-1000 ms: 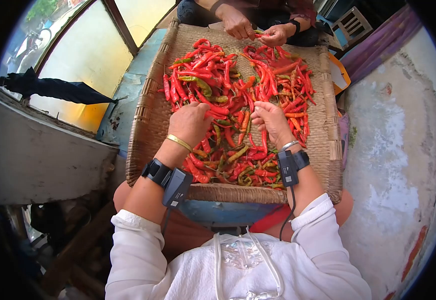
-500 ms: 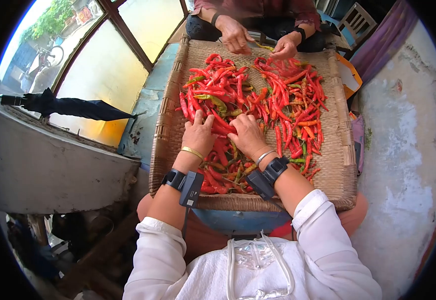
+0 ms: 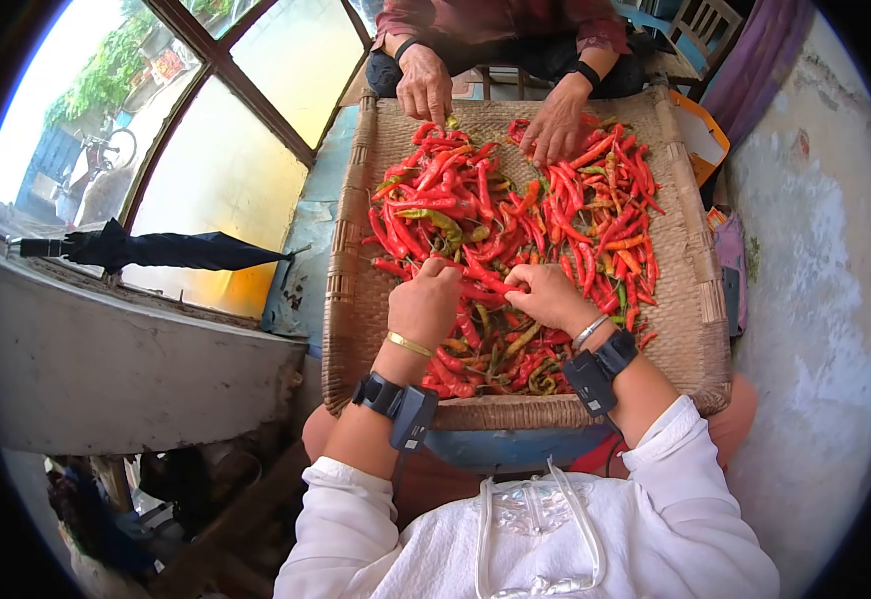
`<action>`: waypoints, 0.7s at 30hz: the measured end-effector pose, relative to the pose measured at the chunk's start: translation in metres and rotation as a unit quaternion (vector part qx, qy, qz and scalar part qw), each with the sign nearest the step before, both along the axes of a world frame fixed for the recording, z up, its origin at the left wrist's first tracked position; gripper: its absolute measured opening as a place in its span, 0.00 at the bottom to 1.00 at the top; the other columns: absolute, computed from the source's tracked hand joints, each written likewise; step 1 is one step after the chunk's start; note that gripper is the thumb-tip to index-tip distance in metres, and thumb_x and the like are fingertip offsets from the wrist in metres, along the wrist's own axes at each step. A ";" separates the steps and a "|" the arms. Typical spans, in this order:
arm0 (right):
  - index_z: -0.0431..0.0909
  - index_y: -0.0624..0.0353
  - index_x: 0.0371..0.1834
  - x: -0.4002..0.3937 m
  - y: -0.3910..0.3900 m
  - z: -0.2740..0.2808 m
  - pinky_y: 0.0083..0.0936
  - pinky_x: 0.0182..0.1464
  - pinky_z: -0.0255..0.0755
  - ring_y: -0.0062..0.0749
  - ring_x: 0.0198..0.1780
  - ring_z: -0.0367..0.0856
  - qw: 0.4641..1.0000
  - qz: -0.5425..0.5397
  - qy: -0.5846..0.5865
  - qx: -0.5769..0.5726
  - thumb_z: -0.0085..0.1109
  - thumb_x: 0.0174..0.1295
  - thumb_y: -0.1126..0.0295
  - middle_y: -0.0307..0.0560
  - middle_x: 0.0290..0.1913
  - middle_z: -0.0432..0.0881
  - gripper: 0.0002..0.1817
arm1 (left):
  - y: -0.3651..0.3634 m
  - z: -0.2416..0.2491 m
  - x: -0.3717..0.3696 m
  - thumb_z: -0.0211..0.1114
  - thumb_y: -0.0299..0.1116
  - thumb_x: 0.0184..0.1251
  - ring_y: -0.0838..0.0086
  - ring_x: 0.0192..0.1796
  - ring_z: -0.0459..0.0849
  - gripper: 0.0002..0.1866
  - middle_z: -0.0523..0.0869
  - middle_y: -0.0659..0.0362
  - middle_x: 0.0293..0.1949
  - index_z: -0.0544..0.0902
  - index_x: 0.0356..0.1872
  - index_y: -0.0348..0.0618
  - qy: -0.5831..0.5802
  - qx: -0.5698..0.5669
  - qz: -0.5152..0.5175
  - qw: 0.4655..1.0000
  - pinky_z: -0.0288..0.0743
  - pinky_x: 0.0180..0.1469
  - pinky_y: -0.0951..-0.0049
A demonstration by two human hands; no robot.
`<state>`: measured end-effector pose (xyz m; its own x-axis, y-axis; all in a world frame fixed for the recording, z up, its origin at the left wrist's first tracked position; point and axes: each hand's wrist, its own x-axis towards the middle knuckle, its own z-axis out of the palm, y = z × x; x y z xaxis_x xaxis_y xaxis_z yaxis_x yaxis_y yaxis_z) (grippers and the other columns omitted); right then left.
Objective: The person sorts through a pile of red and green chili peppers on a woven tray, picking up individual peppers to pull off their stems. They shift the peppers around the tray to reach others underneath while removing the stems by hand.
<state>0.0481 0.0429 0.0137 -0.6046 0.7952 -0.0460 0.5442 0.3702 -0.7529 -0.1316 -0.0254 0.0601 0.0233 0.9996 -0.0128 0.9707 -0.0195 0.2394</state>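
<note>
A wide woven basket tray [image 3: 700, 339] in front of me holds piles of chili peppers, mostly red with some green and orange ones. My left hand [image 3: 425, 307] is closed over the near left pile, its fingertips curled; what they hold, if anything, is hidden. To its right, my right hand [image 3: 547, 298] pinches the near end of a red chili pepper [image 3: 487, 280] between thumb and fingers. A curved green chili pepper [image 3: 445, 226] lies beyond my left hand. Darker, shrivelled peppers [image 3: 525, 339] are spread between my wrists.
Across the tray sits a person whose one hand [image 3: 425, 85] points down at the left pile and other hand [image 3: 555, 125] touches the right pile. A folded black umbrella [image 3: 176, 250] lies by the window at left. A rough wall [image 3: 815, 299] stands at right.
My fingers have closed from a spread reach, and my right hand now pinches a red chili pepper. The other person's hands have moved apart and down to the piles. The view has shifted slightly.
</note>
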 end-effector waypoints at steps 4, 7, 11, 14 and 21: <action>0.77 0.62 0.34 0.010 -0.009 0.019 0.19 0.30 0.69 0.23 0.25 0.75 0.983 0.024 0.099 -0.154 0.56 0.53 0.69 0.42 0.25 0.79 0.09 | -0.002 -0.003 0.013 0.63 0.34 0.49 0.62 0.32 0.80 0.14 0.78 0.55 0.40 0.77 0.38 0.45 -0.178 0.083 -0.137 0.971 0.74 0.32 0.66; 0.77 0.62 0.33 0.013 -0.008 0.028 0.14 0.27 0.68 0.17 0.25 0.75 0.933 0.012 0.179 -0.311 0.54 0.55 0.70 0.37 0.24 0.77 0.07 | 0.000 -0.011 0.011 0.64 0.35 0.48 0.61 0.33 0.80 0.14 0.80 0.55 0.35 0.78 0.37 0.45 -0.122 0.021 -0.144 0.982 0.74 0.33 0.66; 0.76 0.62 0.34 0.028 0.012 0.025 0.11 0.24 0.68 0.14 0.24 0.75 0.895 -0.035 0.239 -0.375 0.54 0.56 0.71 0.36 0.22 0.76 0.07 | 0.004 -0.012 -0.003 0.60 0.38 0.52 0.64 0.31 0.80 0.09 0.80 0.58 0.30 0.78 0.33 0.48 -0.027 0.033 -0.043 0.998 0.74 0.31 0.65; 0.71 0.64 0.42 0.044 0.026 0.019 0.12 0.25 0.70 0.16 0.25 0.76 0.852 -0.096 0.348 -0.378 0.52 0.57 0.72 0.39 0.27 0.77 0.11 | 0.008 -0.010 -0.009 0.61 0.34 0.51 0.61 0.34 0.79 0.09 0.80 0.56 0.32 0.78 0.34 0.44 -0.058 0.043 -0.004 0.997 0.73 0.35 0.65; 0.57 0.67 0.60 0.030 0.020 0.000 0.16 0.26 0.70 0.21 0.29 0.76 0.908 -0.224 0.241 -0.259 0.53 0.56 0.69 0.48 0.34 0.78 0.29 | 0.012 -0.022 -0.006 0.60 0.32 0.51 0.60 0.42 0.78 0.18 0.73 0.55 0.50 0.73 0.46 0.45 -0.063 0.047 -0.071 0.994 0.74 0.41 0.66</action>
<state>0.0776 0.0627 0.0141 -0.2743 0.9137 -0.2999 0.1146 -0.2785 -0.9536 -0.1376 -0.0134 0.0385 0.1597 0.9828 0.0925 0.9187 -0.1822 0.3505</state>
